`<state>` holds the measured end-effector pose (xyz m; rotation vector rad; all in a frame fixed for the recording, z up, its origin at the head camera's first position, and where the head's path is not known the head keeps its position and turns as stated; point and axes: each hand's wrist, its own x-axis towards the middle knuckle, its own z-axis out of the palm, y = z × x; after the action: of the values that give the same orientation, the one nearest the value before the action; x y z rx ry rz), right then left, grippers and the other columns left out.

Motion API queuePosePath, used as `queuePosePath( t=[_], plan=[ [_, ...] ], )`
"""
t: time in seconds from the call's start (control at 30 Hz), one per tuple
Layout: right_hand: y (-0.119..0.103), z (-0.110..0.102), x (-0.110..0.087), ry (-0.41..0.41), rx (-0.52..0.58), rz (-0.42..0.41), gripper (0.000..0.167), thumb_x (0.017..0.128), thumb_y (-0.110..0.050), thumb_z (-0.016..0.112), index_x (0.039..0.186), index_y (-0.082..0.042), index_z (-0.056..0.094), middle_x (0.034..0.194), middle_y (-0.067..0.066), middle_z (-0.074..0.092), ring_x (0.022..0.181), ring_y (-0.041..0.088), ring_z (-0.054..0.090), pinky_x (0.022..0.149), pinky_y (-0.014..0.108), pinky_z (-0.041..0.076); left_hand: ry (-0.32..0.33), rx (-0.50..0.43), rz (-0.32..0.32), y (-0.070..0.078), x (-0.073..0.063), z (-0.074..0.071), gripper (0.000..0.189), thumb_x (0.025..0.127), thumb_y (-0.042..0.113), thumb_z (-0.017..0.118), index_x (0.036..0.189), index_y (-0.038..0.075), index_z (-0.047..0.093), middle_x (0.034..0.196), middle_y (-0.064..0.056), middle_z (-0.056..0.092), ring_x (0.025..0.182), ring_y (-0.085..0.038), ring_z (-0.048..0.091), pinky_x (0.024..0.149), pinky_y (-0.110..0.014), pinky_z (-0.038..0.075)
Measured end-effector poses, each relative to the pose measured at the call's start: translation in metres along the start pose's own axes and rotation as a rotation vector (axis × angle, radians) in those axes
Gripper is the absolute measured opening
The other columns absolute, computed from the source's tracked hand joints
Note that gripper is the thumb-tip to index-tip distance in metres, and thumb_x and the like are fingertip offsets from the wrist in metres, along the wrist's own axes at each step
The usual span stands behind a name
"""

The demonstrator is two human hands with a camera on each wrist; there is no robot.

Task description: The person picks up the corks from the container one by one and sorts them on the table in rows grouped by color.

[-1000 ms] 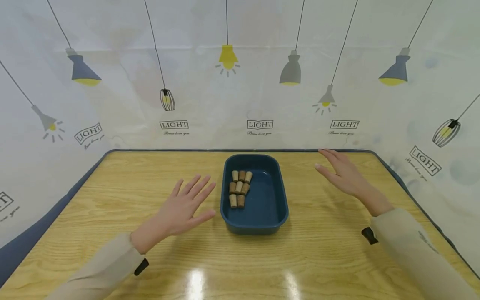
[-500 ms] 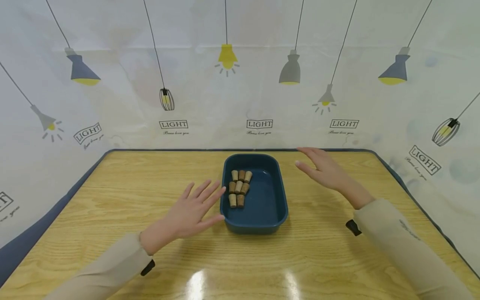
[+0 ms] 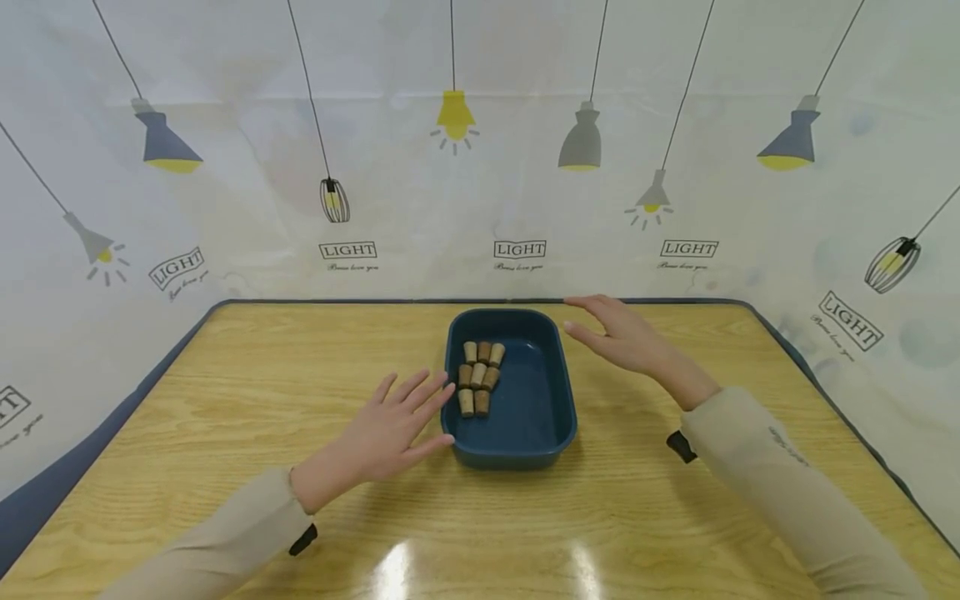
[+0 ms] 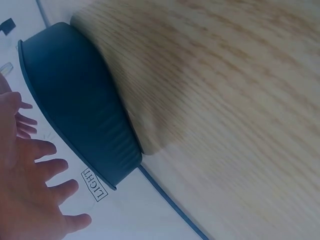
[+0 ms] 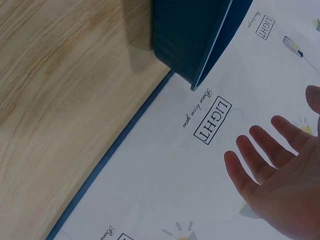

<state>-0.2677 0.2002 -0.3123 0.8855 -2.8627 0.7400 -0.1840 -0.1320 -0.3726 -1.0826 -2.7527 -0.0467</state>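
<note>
A dark blue rectangular tub (image 3: 528,417) stands on the wooden table. Several tapered cork stoppers (image 3: 477,375), light and darker brown, lie in three rows along its left side. My left hand (image 3: 386,429) is at the tub's left wall, fingers spread and straight, with fingertips overlapping the rim in the head view; contact cannot be told. My right hand (image 3: 626,337) hovers beside the far right corner, fingers extended, thumb tip close to the rim. Neither hand holds anything. In the wrist views the left hand (image 4: 30,190) and right hand (image 5: 287,175) both show bare palms.
The wooden table (image 3: 300,350) ends in a dark blue edge at the back and sides. Behind it hangs a pale wall sheet (image 3: 420,200) printed with lamps and lettering. Black straps (image 3: 681,447) show under both sleeves.
My right hand has moved left, from well away to close beside the tub. The left hand has shifted a little right toward it. Tub and corks have stayed put.
</note>
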Motion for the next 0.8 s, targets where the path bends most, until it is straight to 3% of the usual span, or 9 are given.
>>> queuePosePath(
  t=[0.4, 0.8],
  plan=[
    [-0.024, 0.013, 0.016, -0.036, 0.047, -0.016, 0.054, 0.091, -0.042, 0.043, 0.132, -0.006, 0.04, 0.131, 0.014, 0.039, 0.116, 0.03, 0.038, 0.09, 0.046, 0.033, -0.025, -0.023, -0.005, 0.004, -0.002, 0.004, 0.066, 0.09, 0.054, 0.032, 0.138, 0.01, 0.032, 0.142, -0.007, 0.025, 0.129, -0.026, 0.018, 0.099, -0.052, 0.013],
    [-0.042, 0.028, 0.042, -0.038, 0.121, -0.003, 0.051, 0.091, -0.042, 0.043, 0.13, -0.009, 0.044, 0.129, 0.009, 0.043, 0.112, 0.026, 0.042, 0.087, 0.042, 0.037, 0.03, -0.022, -0.027, 0.006, -0.002, 0.01, 0.066, 0.09, 0.055, 0.03, 0.135, 0.008, 0.037, 0.139, -0.007, 0.031, 0.127, -0.026, 0.023, 0.098, -0.052, 0.017]
  ],
)
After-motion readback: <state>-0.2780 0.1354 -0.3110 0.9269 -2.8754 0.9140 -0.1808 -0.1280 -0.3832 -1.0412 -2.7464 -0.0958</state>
